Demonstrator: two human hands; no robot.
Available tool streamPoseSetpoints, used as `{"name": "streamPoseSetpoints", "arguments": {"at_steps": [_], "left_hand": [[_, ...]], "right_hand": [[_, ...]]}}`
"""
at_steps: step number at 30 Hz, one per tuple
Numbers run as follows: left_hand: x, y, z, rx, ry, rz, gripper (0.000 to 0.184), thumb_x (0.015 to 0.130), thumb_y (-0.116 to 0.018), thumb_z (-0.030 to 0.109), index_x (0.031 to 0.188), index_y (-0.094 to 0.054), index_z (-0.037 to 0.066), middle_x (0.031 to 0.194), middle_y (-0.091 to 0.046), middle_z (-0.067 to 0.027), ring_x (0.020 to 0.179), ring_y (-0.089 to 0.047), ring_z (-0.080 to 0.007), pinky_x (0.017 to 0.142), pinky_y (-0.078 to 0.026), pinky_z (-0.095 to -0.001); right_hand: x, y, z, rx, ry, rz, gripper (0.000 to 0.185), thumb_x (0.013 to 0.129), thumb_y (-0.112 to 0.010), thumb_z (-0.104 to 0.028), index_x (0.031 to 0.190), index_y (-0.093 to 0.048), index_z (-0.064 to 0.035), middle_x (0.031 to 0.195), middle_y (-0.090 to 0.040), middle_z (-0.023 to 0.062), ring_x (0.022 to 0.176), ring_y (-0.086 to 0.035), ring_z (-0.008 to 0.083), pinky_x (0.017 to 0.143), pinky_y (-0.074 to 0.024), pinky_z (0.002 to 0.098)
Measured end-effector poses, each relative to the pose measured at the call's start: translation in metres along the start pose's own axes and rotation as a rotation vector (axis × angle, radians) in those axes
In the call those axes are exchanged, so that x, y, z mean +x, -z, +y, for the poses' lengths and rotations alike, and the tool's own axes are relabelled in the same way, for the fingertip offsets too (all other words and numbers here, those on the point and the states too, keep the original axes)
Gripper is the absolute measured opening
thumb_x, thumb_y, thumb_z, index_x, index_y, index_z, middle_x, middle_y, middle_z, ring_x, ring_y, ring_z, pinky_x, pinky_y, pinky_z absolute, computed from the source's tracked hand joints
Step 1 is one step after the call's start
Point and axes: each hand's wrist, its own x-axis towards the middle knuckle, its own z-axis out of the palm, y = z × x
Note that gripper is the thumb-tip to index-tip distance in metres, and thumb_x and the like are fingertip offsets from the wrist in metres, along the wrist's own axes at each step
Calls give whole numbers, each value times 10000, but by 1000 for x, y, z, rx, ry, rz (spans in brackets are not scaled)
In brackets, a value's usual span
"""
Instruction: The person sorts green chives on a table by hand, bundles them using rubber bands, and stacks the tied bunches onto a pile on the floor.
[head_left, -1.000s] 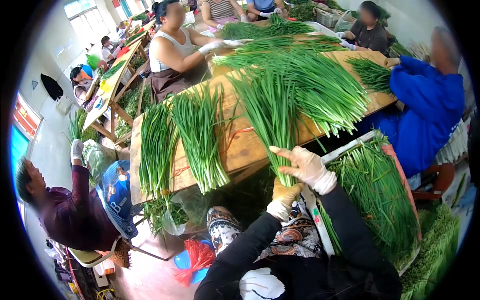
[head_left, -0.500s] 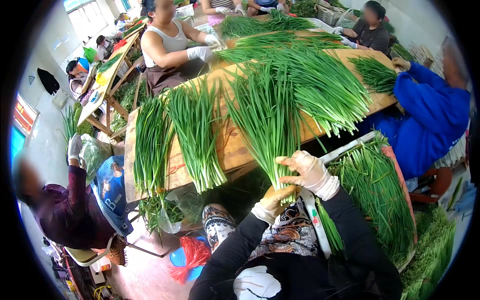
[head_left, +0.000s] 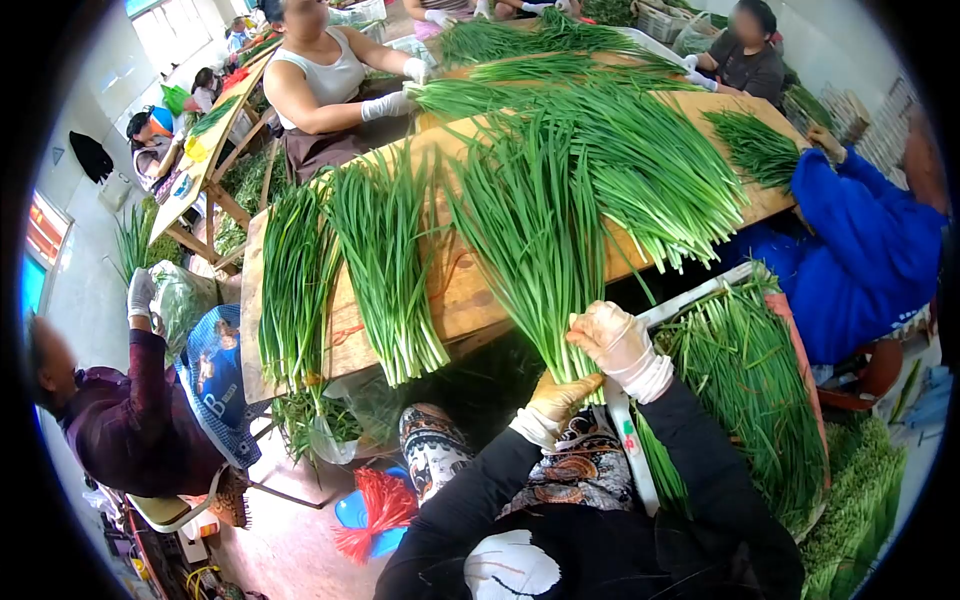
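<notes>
A long bunch of garlic chives lies over the near edge of the wooden table, pale stem ends toward me. My gloved left hand is closed round the stems near their lower ends. My gloved right hand is on the right side of the same bunch, its fingers bent and pinching at the stems; its fingertips are partly hidden. To the left lie two separate bunches, a darker bunch and a paler-stemmed bunch. A broad pile of chives fans out at the right.
A crate of chives stands by my right arm. Red ties lie on a blue stool by my left leg. A co-worker in blue sits at the right, one in purple at the left, and one in white across the table.
The fingers of my right hand have closed in from a spread pose onto the stems. My left hand keeps its grip. The co-worker in white has shifted their hands.
</notes>
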Motion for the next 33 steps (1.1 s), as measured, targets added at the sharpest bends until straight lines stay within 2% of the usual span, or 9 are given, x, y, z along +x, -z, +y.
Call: {"name": "streamPoseSetpoints", "arguments": {"at_steps": [6, 9, 14, 16, 21, 24, 27, 29, 33], "left_hand": [[0, -3, 1, 23, 20, 98, 486, 690, -633, -97, 1117, -422, -2, 943, -571, -111, 837, -587, -193, 768, -486, -291], [-1, -2, 4, 37, 43, 95, 467, 692, -640, -87, 1103, -436, 0, 938, -572, -105, 826, -585, -183, 758, -488, -285], [-4, -9, 7, 99, 23, 146, 467, 679, -673, -53, 1089, -455, 3, 933, -575, -79, 813, -575, -161, 738, -485, -274], [-3, -6, 6, 125, 25, 151, 480, 670, -693, -34, 1087, -458, 3, 939, -574, -74, 812, -572, -154, 734, -483, -271], [2, 6, -2, 190, -10, 145, 538, 636, -744, 32, 1091, -458, 1, 955, -581, -77, 818, -568, -146, 738, -472, -259], [3, 3, -5, 210, -80, 169, 379, 684, -672, -44, 1019, -497, -10, 877, -593, -86, 783, -590, -164, 703, -502, -271], [1, -3, -2, 286, -48, 234, 542, 632, -745, 35, 1082, -446, -15, 909, -588, -81, 784, -573, -150, 718, -478, -257], [4, -5, -11, 261, -71, 227, 526, 627, -749, 40, 1051, -442, -16, 888, -584, -84, 778, -569, -147, 701, -480, -258], [5, -13, -14, 408, -152, 405, 550, 608, -753, 52, 1039, -414, 5, 885, -569, -72, 765, -551, -132, 671, -479, -254]], "right_hand": [[14, 21, 6, 423, -232, 378, 127, 827, -555, -233, 834, -592, -112, 731, -538, 26, 645, -538, 132, 573, -470, 270], [19, 14, 13, 318, 176, 161, 203, 724, -675, -148, 906, -606, -89, 720, -506, 12, 653, -520, 126, 571, -445, 222], [16, 5, 6, 209, 83, -122, 390, 677, -709, -206, 1045, -602, -128, 775, -512, 25, 685, -522, 149, 616, -438, 268], [15, -4, 13, 848, -220, -151, 313, 658, -711, -220, 943, -637, -115, 759, -530, 44, 673, -526, 184, 609, -435, 318], [26, 1, 15, 153, 171, -157, 72, 747, -632, -118, 764, -585, -66, 787, -572, 46, 708, -570, 166, 630, -462, 299], [29, 10, 28, 304, -147, 402, 46, 827, -528, -114, 786, -520, -95, 764, -594, 52, 688, -589, 147, 603, -503, 261], [13, 14, 17, 444, 176, 22, 241, 813, -575, -232, 637, -518, -78, 646, -569, 47, 630, -575, 172, 589, -481, 272], [12, 24, -15, -71, -25, -381, 495, 739, -556, -522, 546, -500, -69, 573, -535, 88, 510, -504, 202, 495, -403, 330], [6, 9, -3, 173, -201, -385, 425, 746, -611, -429, 582, -527, -46, 563, -516, 88, 519, -510, 187, 500, -407, 310]]}}
